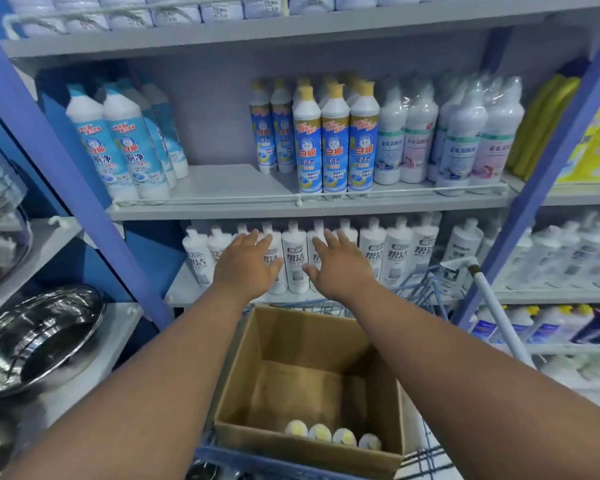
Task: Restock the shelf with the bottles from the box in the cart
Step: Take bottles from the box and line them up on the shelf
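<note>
Left hand (245, 265): fingers wide, holding nothing, palm toward the white bottles (294, 261) at the lower shelf's front edge.
Right hand (340, 263): fingers likewise spread and empty, just beside the left; probably both are squaring the row.
Box (243, 372): open in the cart (426, 289) below the arms, four yellow-capped bottles (331, 435) upright along its near wall.
Middle shelf (229, 183): bare gap left of the matching gold-capped bottles (334, 140), likely their destination.
</note>
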The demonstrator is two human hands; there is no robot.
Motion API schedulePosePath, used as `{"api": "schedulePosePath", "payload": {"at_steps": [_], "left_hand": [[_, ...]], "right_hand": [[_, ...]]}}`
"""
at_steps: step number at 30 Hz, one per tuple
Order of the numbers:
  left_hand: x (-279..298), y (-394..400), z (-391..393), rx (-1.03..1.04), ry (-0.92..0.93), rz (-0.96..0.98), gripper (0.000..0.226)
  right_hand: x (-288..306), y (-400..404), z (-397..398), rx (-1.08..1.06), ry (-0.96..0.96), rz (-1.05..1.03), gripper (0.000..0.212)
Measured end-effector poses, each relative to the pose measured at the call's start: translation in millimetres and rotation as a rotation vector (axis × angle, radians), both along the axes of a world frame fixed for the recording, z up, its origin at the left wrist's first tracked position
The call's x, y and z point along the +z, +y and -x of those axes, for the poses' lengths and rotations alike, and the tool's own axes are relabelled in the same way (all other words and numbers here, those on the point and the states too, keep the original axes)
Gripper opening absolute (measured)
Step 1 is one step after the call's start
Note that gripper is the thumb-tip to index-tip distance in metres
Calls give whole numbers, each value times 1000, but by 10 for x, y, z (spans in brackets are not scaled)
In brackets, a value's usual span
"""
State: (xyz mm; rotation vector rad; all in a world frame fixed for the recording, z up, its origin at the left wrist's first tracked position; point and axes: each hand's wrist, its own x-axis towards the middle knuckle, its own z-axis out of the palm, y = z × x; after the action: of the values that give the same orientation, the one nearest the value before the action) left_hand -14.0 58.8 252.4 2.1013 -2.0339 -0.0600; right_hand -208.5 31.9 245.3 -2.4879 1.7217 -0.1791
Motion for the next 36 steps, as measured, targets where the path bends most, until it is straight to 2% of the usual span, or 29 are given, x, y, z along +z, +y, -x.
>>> {"api": "schedulePosePath", "payload": {"at_steps": [5, 14, 18, 23, 33, 36], "left_hand": [[-513, 322, 210, -51, 48, -108, 67], [-1382, 596, 149, -130, -55, -306, 70], [-1743, 660, 82, -122, 75, -449, 69], [-2165, 623, -41, -154, 112, -613, 72], [-2850, 690, 80, -187, 170, -929, 75], [-3024, 691, 89, -162, 192, -977, 73]], "right_hand": [[-526, 431, 138, 12, 42, -143, 68], [-1430, 767, 146, 9, 79, -353, 72], [-1760, 921, 20, -41, 76, -491, 71], [-2042, 1111, -112, -51, 94, -636, 61], [-2613, 974, -89, -159, 73, -819, 70], [-2803, 937, -34, -203, 98, -926, 55]]}}
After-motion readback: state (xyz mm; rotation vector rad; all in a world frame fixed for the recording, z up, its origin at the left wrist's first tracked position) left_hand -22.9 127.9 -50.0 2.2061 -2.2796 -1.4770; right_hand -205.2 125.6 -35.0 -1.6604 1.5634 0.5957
